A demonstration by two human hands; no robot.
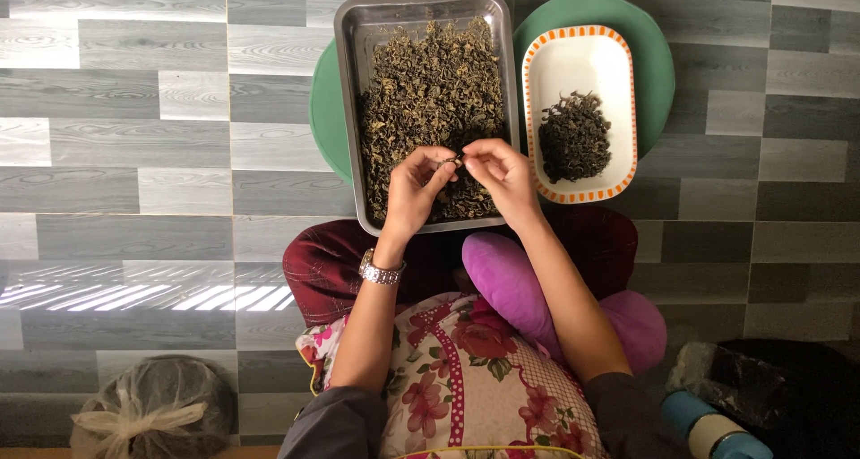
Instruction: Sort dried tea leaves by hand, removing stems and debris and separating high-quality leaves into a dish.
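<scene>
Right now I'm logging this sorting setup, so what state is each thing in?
metal tray: heaped with dried leaves.
white dish: holds a small dark pile, mostly bare.
green tray: lies flat under both containers.
left hand: fingers pinched over the metal tray.
right hand: pinching a small piece with the left.
plastic bag: tied shut.

From my remote seat I look straight down on a floor (134, 137) of grey wood-grain planks, laid in staggered strips that run from pale ash to dark slate. A band of striped light (134, 296) falls across the lower left planks, thin bright bars side by side. Near the bottom left corner sits a tied clear plastic bag (154, 411) with a knotted top. At the bottom right I make out a dark bundle (788, 387), too dim to identify.
</scene>
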